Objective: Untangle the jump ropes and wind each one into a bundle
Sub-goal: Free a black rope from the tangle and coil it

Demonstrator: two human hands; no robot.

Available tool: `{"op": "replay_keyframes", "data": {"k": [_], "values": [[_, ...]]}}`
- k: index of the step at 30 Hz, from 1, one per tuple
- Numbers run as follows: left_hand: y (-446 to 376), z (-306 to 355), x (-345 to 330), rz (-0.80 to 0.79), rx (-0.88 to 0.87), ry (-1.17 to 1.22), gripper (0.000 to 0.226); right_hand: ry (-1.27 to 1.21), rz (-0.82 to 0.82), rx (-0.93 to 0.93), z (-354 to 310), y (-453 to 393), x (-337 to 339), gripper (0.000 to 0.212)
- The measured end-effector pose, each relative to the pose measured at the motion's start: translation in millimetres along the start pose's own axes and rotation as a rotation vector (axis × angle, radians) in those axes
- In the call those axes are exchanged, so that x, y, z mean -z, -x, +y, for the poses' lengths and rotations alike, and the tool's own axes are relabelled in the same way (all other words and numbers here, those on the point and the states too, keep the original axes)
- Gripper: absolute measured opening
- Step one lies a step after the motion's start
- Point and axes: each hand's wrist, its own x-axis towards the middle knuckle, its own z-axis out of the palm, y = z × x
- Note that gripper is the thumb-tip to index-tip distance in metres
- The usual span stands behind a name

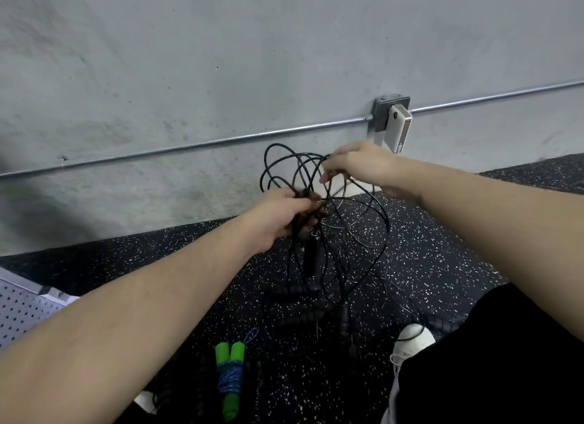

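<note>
A tangle of thin black jump rope (366,221) hangs in loops in front of me, above the speckled floor. My left hand (278,221) grips a bunch of the strands where they cross. My right hand (357,167) pinches one loop at the top right of the tangle. A black handle (311,259) dangles under my left hand. More black rope and ribbed black handles (300,317) lie on the floor below. A blue rope wound round two green handles (232,379) lies on the floor near my feet.
A grey concrete wall (221,60) stands close ahead, with a metal conduit (196,145) and an outlet box holding a white charger (399,126). A perforated metal panel (22,310) sits at the left edge. My white shoe (410,344) and black trouser leg (505,360) are at the lower right.
</note>
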Motion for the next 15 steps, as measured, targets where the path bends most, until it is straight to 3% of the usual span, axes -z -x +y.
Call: {"op": "replay_keyframes", "data": {"k": [5,10,15], "values": [[-2.6,-6.4,-4.5,-0.040,0.047,-0.186,0.019,-0.244,0.176,-0.123,-2.8,-7.6,7.0,0.009],[-3.4,-13.1,-2.8,-0.059,0.061,-0.220,0.024,-0.508,0.038,-0.247,-4.0,-9.3,-1.4,0.017],[-1.0,-8.1,-1.4,-0.151,0.190,-0.240,0.041,-0.593,0.224,-0.222,-6.2,-13.7,-4.9,0.021]]}}
